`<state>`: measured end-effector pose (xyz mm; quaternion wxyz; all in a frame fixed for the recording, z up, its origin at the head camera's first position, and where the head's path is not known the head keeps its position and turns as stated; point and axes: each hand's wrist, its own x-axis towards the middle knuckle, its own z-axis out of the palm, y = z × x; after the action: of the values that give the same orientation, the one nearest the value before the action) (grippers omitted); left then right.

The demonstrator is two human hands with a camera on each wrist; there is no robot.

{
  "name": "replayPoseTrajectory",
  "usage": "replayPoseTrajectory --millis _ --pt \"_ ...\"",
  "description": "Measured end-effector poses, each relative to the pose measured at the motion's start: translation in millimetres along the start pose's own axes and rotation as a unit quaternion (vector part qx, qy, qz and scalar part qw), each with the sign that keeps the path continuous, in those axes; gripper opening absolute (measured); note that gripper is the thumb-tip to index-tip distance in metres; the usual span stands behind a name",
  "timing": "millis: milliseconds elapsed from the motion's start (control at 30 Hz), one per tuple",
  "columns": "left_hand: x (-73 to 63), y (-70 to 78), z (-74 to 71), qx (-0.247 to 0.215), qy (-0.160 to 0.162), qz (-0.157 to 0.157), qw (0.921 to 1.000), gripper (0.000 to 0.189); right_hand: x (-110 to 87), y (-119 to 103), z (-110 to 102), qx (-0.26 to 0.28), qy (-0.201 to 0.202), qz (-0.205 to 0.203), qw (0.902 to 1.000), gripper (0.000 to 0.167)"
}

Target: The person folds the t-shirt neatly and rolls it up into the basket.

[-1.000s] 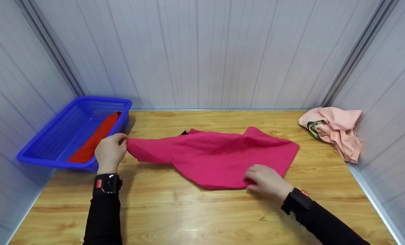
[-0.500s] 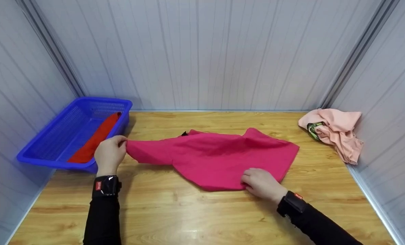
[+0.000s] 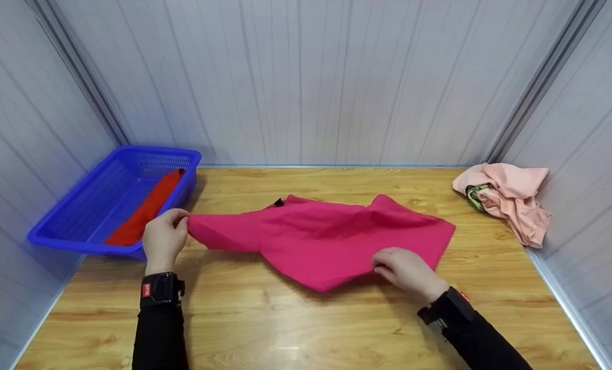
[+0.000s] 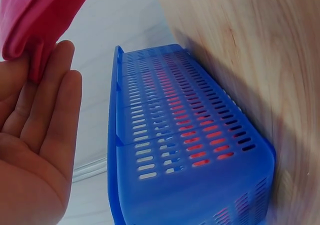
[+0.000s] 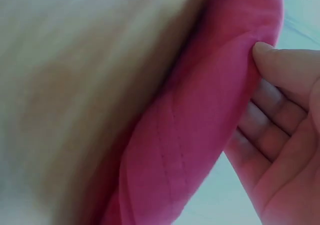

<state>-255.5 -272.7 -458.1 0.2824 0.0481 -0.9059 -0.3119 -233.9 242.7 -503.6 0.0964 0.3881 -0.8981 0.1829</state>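
Note:
A bright pink garment [image 3: 311,236], apparently a shirt, lies across the middle of the wooden table in the head view, partly raised at its near edge. My left hand [image 3: 165,239] pinches the tip of its narrow, sleeve-like left end and holds it off the table. In the left wrist view that pink cloth [image 4: 42,15] hangs between thumb and fingers. On the near right, my right hand [image 3: 406,270] pinches the garment's edge. The right wrist view shows the thumb on a stitched hem [image 5: 172,150], with fingers behind the cloth.
A blue perforated basket [image 3: 54,239] stands at the left, beside my left hand, with a red-orange cloth [image 3: 146,210] in it. Against the right wall lies a crumpled light pink cloth [image 3: 511,192] with a green and black print. Pale panel walls [image 3: 321,87] enclose the table.
My right hand first touched the garment's near edge, then took hold and lifted it slightly, so the near corner now hangs to a point. My left hand keeps its pinch, nearly in place.

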Motion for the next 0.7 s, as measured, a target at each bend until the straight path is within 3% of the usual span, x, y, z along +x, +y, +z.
replayPoseTrajectory --millis 300,700 --pt "-0.2 4.7 -1.7 -0.048 0.031 -0.003 0.9984 0.012 1.3 7 -31 0.062 0.001 0.055 0.9966 0.007" --pt "0.6 11.3 -14.4 -0.084 0.066 0.006 0.9943 0.009 -1.4 16 -71 0.145 0.038 0.074 0.9860 0.007"
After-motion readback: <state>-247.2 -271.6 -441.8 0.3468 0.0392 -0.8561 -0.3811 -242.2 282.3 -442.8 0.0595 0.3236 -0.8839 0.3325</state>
